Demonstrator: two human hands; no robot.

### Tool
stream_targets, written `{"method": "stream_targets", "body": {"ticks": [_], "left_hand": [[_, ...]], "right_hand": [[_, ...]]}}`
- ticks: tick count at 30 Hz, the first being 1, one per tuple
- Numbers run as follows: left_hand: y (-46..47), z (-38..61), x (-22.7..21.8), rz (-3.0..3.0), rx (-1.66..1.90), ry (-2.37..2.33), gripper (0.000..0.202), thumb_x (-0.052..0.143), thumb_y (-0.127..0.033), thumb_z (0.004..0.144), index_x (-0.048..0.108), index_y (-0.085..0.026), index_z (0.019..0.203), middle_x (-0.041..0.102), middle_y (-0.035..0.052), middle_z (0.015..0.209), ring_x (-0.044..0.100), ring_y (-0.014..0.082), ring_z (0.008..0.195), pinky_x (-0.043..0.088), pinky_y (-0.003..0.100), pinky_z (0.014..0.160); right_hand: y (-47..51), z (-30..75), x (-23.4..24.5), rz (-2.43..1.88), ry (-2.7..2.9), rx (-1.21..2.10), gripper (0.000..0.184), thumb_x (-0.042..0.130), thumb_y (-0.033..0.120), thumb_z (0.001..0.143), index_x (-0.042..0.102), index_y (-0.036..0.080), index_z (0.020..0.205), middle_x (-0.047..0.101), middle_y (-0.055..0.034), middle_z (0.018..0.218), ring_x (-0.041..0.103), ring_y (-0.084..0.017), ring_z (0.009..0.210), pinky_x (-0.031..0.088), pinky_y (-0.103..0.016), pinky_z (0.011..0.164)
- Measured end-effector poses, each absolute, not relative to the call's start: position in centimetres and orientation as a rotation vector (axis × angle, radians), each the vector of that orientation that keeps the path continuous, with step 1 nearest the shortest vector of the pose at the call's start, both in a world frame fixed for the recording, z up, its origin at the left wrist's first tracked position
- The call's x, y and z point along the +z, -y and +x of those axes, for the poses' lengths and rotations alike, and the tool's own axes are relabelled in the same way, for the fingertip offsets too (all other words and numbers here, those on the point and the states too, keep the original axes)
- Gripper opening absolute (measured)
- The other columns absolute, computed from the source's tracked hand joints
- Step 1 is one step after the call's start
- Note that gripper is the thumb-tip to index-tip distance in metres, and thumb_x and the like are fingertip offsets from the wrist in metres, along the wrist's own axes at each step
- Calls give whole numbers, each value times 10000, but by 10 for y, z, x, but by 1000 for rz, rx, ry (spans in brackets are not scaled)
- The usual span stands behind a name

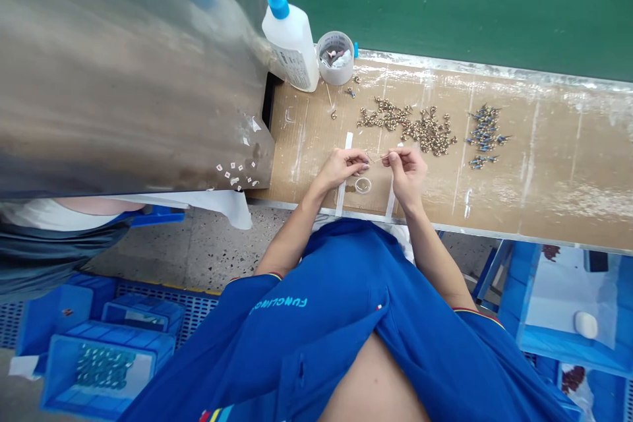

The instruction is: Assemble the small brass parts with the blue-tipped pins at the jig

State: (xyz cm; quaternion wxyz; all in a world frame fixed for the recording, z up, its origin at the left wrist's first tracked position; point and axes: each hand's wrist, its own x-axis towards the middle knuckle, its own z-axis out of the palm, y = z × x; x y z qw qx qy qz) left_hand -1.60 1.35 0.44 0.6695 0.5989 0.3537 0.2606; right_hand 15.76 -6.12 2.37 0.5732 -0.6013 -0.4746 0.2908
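Observation:
My left hand (348,167) is closed in a pinch above the cardboard-covered bench. Whatever lies between its fingertips is too small to name. Facing it, my right hand (407,175) pinches a thin stick (380,159), whose tip points at the left fingertips. A small round clear dish (357,184) sits just below and between the hands. Beyond them lies a pile of small brass-coloured metal pieces (429,133), spread in a loose band. Farther right is a separate cluster of similar pieces with blue parts (484,132).
A white bottle with a blue nozzle (294,46) stands by a tape roll (323,72) holding scraps. Another thin stick (329,93) lies near it. A metal cabinet (148,92) bounds the left. Blue crates (163,336) sit below; a green surface (469,6) lies beyond.

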Motion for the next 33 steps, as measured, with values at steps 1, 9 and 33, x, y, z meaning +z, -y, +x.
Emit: {"method": "stream_targets", "body": {"ticks": [1,9,33], "left_hand": [[-14,-16,4,1342,588,-797,191,769,-282,790,745,-118,885,731,41,758,688,117,668,575,227,663],[-14,-17,4,1322,575,-764,248,779,-340,797,735,-124,909,753,58,821,706,132,725,583,238,677],[-14,-19,3,1415,594,-709,229,763,-340,820,759,-132,916,766,76,906,702,154,821,562,258,750]], "right_hand": [[64,160,26,-1405,1082,694,385,630,617,976,668,235,944,734,-21,808,702,-165,723,597,-333,722],[98,156,31,-1323,1360,730,264,650,486,998,741,259,897,745,-52,889,727,-210,870,609,-376,756],[91,167,17,-1448,1470,702,355,612,550,996,688,259,1184,739,-81,1032,695,-218,848,604,-382,758]]}}
